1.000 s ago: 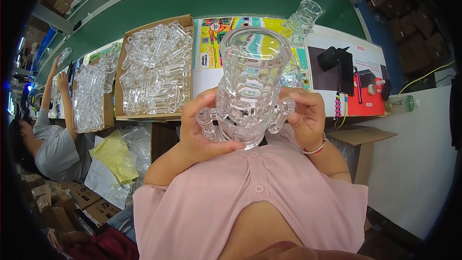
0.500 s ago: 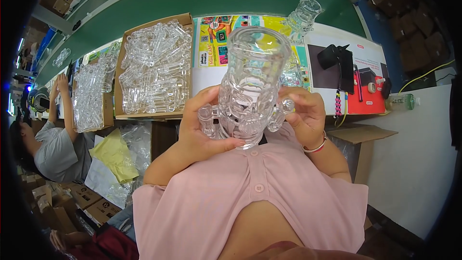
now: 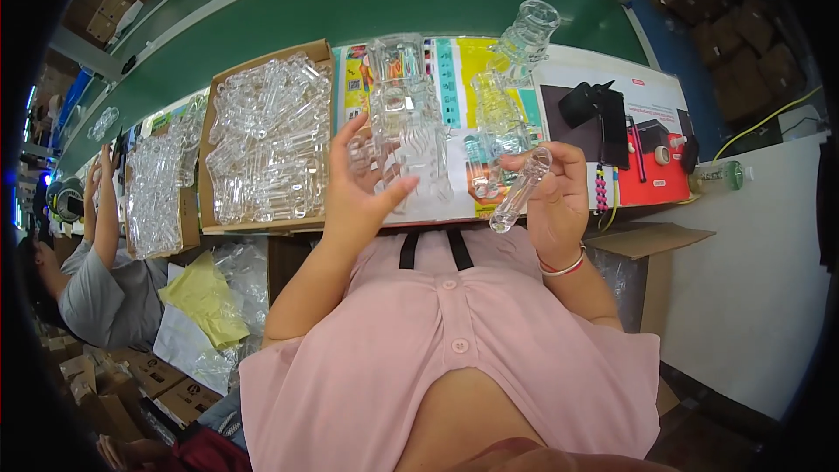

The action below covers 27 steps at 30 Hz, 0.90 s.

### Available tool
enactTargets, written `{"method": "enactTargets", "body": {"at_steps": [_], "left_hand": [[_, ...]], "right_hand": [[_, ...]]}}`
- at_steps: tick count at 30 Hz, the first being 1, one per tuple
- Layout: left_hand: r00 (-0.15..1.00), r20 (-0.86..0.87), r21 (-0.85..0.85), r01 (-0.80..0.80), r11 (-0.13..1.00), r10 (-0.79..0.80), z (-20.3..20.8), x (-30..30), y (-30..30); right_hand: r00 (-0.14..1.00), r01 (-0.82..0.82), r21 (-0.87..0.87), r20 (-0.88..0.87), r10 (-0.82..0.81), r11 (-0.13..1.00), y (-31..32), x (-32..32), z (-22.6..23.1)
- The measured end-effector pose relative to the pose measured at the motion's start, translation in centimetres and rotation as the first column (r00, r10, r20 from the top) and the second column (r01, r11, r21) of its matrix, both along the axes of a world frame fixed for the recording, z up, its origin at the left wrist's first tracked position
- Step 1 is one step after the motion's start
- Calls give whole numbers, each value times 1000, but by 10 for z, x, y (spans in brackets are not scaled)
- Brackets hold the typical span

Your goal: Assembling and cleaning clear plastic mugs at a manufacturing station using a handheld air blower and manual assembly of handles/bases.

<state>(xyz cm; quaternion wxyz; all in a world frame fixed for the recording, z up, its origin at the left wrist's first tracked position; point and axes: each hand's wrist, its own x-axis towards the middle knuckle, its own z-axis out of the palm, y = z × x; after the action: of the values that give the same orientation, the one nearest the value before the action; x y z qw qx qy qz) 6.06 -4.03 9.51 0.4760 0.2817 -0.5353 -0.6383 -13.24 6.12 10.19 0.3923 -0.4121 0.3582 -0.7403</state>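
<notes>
A clear, ribbed glass vessel with a wide mouth stands on the printed sheets in front of me. My left hand is at its near left side, with thumb and fingers spread apart. In my right hand, a short clear glass piece with rounded knob ends is pinched between thumb and fingers, tilted over the table's near edge. Another clear glass vessel is farther back to the right, and more clear glass stands in front of it.
Left of me, a cardboard tray is heaped with clear glass pieces, and a second pile lies beyond it. A co-worker reaches onto the table there. On the right are a black device, a red printed sheet and a green bottle.
The large glass vessel has gone from between both my hands down onto the table. My left hand has opened beside it; the right hand now holds the small glass piece apart from it.
</notes>
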Motion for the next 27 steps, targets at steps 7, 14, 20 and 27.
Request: {"method": "enactTargets", "body": {"at_steps": [7, 14, 20, 27], "left_hand": [[827, 534, -154, -110, 982, 176, -62, -21, -53], [590, 575, -776, 173, 607, 567, -16, -67, -60], [825, 490, -651, 131, 748, 282, -31, -173, -103], [744, 668, -451, 386, 805, 17, -15, -202, -128]], "right_hand": [[986, 164, -41, -32, -166, 986, 11, -20, -7], [968, 249, -42, -32, -250, 968, 23, -38, -8], [952, 302, -90, -13, -304, 949, 33, -46, -5], [899, 416, -106, -104, -426, 903, 44, -57, -3]]}}
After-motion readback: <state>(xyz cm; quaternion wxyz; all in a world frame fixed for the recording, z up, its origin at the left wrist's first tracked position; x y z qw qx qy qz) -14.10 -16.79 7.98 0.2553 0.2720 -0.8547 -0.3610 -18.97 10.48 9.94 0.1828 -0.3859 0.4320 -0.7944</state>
